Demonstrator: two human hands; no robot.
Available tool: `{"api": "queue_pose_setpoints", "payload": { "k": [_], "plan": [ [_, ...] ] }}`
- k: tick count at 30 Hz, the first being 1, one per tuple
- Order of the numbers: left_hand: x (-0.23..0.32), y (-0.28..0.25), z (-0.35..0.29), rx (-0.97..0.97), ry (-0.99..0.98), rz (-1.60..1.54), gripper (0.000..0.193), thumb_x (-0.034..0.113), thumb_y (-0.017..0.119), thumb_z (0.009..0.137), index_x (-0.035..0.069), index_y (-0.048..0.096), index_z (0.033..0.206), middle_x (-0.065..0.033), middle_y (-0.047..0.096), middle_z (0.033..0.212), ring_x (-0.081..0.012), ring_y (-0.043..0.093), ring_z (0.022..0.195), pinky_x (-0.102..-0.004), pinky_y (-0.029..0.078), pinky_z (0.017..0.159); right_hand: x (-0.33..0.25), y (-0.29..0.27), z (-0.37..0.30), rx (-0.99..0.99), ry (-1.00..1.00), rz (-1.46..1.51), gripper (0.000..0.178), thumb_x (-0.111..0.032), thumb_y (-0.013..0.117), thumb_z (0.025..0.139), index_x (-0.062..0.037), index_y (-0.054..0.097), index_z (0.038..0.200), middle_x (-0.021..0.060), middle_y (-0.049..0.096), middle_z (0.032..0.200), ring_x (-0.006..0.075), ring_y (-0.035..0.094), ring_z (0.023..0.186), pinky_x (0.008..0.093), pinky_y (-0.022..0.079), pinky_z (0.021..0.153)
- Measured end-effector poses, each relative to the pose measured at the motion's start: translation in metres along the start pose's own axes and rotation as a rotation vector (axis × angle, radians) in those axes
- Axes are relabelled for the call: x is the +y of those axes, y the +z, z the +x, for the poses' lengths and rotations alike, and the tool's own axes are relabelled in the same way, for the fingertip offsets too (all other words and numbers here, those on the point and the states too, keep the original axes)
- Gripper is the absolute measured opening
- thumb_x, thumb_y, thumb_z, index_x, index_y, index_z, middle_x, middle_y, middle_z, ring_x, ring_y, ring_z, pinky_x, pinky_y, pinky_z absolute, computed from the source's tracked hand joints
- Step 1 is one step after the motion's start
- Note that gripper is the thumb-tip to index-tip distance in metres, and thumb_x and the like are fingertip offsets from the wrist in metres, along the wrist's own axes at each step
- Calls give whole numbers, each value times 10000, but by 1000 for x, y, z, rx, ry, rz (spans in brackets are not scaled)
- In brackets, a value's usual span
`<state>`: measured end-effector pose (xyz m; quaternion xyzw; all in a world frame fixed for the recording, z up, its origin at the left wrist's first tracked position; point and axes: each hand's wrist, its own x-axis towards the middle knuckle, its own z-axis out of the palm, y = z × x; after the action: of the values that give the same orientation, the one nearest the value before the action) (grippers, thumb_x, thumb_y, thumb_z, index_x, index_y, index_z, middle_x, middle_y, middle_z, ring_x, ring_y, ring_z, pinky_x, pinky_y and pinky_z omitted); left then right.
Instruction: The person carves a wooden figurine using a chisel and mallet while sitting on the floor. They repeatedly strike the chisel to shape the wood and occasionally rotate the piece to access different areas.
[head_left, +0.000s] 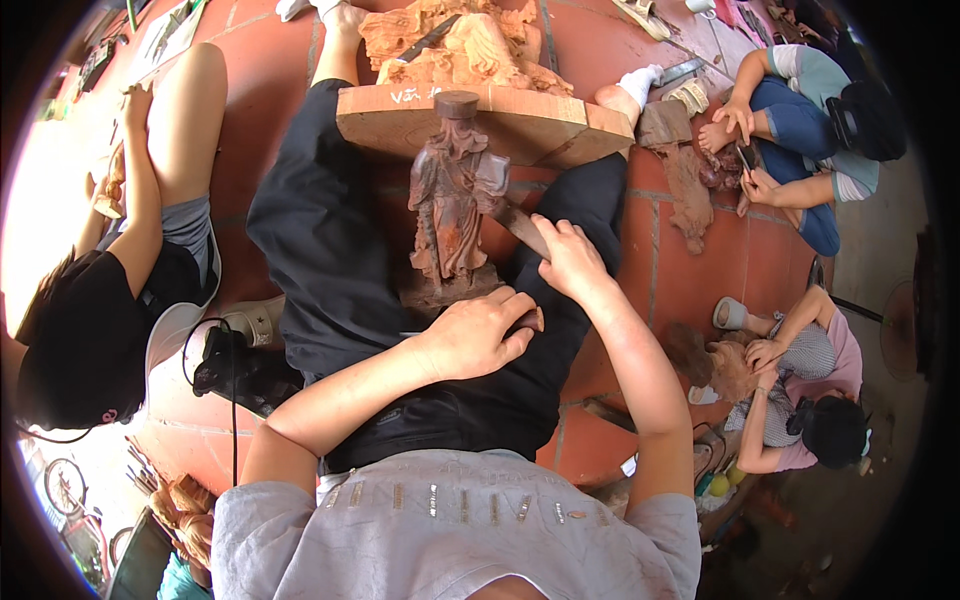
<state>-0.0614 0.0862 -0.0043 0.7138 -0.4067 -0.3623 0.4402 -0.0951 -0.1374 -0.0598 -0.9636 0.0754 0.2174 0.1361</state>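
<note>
A dark reddish-brown carved wooden figure (pixel 452 205) in a robe, with a flat cylindrical top, stands upright between my knees on its rough base (pixel 450 288). My right hand (pixel 574 258) is closed round the near end of a flat brownish bar (pixel 522 230). The bar's far end meets the figure's side at arm height; whether it touches cannot be told. Just in front of the base, my left hand (pixel 478 335) is wrapped round a round wooden tool handle (pixel 533 320), whose butt end sticks out on the right. My fingers hide most of that tool.
A thick wooden slab (pixel 400 125) lies beyond the figure, carrying a pale orange carving (pixel 490 50) and a dark flat tool (pixel 430 38). People sit close by on the left and right with carvings. A black cable (pixel 235 410) hangs at left over red floor tiles (pixel 265 90).
</note>
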Motion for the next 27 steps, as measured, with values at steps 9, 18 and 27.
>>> {"api": "queue_pose_setpoints", "payload": {
  "k": [9, 18, 27],
  "plan": [
    [7, -24, 12, 94, 107, -160, 282, 231, 623, 942, 26, 576, 1128, -170, 637, 954, -377, 630, 902, -440, 506, 786, -8, 6, -33, 224, -4, 20, 614, -131, 739, 772, -96, 532, 1349, 152, 563, 1242, 351, 512, 1176, 449, 396, 1018],
    [2, -23, 13, 156, 95, -305, 298, 271, 633, 946, 25, 580, 1105, -164, 655, 963, -331, 659, 906, -390, 512, 800, -31, 22, -76, 412, 45, 1091, 388, 88, 633, 815, -17, 625, 1188, 66, 626, 1059, 130, 615, 908, 269, 496, 839],
    [29, -17, 27, 140, 371, -116, 366, 265, 706, 858, 56, 576, 1129, -99, 630, 949, -313, 606, 936, -435, 454, 877, -69, 47, -75, 171, -255, 1319, 624, -153, 749, 849, -43, 456, 1388, 147, 462, 1411, 250, 444, 1326, 413, 399, 1063]
  ]
}}
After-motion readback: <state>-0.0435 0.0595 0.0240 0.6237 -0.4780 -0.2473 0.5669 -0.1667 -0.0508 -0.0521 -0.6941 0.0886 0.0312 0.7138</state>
